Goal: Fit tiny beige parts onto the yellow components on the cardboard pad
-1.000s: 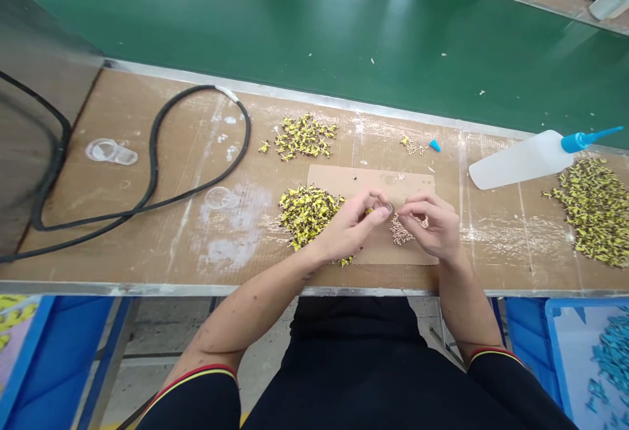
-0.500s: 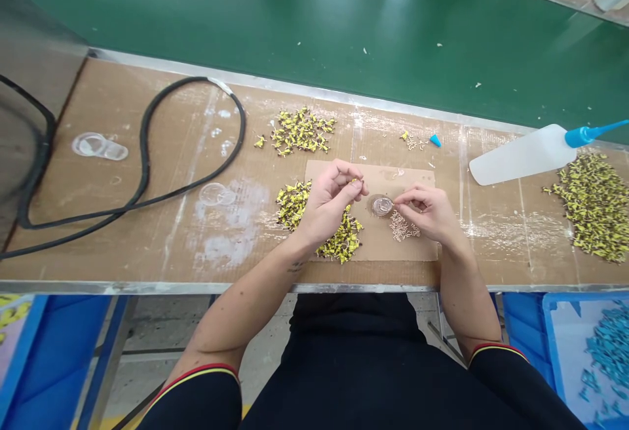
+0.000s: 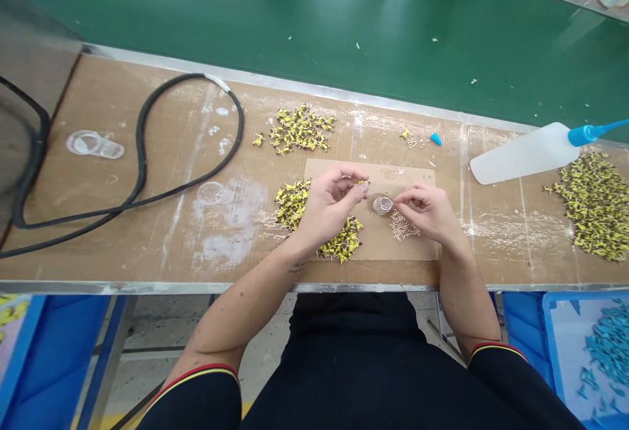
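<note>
My left hand (image 3: 334,204) pinches a small yellow piece (image 3: 364,183) between thumb and fingertips, above a cardboard sheet. Beneath and beside that wrist lies a pile of small yellow-and-dark pieces (image 3: 293,204). My right hand (image 3: 425,210) is closed in a pinch at the right rim of a small clear round dish (image 3: 382,204); what sits in its fingertips is too small to make out. Under the right fingers, tiny pale bits (image 3: 403,225) are scattered on the cardboard sheet (image 3: 376,246).
A looped black cable (image 3: 142,135) and clear plastic lids (image 3: 93,144) lie left. Another yellow pile (image 3: 301,130) is behind. Near a blue cap (image 3: 436,139) rests a white squeeze bottle (image 3: 525,153), beside a large yellow pile (image 3: 597,207). Blue bins (image 3: 548,351) stand below the table.
My left hand has shifted very slightly right and its fingers have turned a little. My right hand stays by the dish. The camera view has moved slightly.
</note>
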`<state>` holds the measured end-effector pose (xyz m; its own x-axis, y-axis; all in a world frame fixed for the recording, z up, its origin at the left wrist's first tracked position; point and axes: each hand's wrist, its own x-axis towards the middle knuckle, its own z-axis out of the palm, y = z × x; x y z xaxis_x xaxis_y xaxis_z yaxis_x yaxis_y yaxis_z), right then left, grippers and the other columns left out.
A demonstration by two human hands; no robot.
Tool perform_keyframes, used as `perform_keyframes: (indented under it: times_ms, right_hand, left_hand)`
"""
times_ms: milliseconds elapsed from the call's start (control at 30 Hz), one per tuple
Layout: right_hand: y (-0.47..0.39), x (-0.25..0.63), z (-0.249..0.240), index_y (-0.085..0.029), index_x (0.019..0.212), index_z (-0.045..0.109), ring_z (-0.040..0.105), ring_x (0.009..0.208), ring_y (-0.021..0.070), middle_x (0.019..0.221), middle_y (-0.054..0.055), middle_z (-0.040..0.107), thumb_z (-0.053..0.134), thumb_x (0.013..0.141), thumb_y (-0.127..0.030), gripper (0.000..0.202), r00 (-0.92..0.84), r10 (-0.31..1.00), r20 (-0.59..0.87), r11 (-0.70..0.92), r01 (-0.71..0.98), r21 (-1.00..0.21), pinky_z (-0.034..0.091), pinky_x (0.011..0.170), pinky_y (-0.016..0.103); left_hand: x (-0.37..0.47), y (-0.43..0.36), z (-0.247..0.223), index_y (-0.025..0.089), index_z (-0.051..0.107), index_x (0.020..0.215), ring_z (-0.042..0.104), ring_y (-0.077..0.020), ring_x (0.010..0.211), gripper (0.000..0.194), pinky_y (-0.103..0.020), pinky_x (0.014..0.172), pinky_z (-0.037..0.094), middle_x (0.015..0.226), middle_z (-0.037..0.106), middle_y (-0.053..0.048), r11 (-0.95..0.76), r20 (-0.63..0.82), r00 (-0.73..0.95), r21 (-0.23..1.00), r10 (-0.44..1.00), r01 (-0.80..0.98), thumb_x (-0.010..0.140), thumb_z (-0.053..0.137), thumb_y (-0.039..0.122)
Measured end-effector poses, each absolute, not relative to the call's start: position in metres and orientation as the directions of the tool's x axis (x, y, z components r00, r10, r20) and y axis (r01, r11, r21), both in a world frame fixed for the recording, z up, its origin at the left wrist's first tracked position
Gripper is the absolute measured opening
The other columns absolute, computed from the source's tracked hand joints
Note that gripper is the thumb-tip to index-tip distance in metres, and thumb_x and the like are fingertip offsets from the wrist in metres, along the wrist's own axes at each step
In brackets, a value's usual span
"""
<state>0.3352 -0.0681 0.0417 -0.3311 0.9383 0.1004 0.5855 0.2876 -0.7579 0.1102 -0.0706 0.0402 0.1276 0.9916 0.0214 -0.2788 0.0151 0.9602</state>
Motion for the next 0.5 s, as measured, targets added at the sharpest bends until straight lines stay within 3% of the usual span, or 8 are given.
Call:
perform_keyframes:
  times_ms: [133, 267, 500]
  right_hand:
    - [-0.069, 0.335, 0.045, -0.020, 0.077, 0.076, 0.049, 0.055, 0.0101, 0.073, 0.001, 0.068, 0.070, 0.084, -0.018, 0.009, -0.311, 0.941, 0.137, 0.293, 0.539, -0.789, 0.038, 0.052, 0.026]
    - [-0.075, 0.334, 0.048, -0.022, 0.079, 0.073, 0.050, 0.059, 0.0121, 0.074, 0.001, 0.066, 0.071, 0.083, -0.018, 0.007, -0.254, 0.935, 0.248, 0.333, 0.386, -0.861, 0.039, 0.052, 0.027]
    - [-0.086, 0.323, 0.046, -0.024, 0.080, 0.068, 0.052, 0.065, 0.0143, 0.076, 0.001, 0.062, 0.068, 0.082, -0.015, 0.009, -0.193, 0.919, 0.343, 0.379, 0.198, -0.904, 0.043, 0.056, 0.029]
  left_hand:
    - [0.111, -0.072, 0.038, 0.018, 0.066, 0.092, 0.068, -0.0110, 0.073, 0.021, -0.022, 0.068, 0.053, 0.078, 0.068, 0.001, 0.050, -0.007, 0.150, 0.958, 0.989, -0.281, 0.082, 0.081, 0.028]
    - [0.114, -0.074, 0.036, 0.017, 0.068, 0.090, 0.069, -0.0129, 0.078, 0.026, -0.025, 0.073, 0.056, 0.085, 0.072, -0.002, 0.043, -0.003, 0.146, 0.962, 0.989, -0.271, 0.077, 0.086, 0.031]
    - [0.123, -0.083, 0.037, 0.015, 0.070, 0.084, 0.074, -0.0164, 0.083, 0.025, -0.031, 0.082, 0.062, 0.088, 0.077, -0.007, 0.129, -0.038, 0.292, 0.946, 0.956, -0.297, 0.078, 0.086, 0.033]
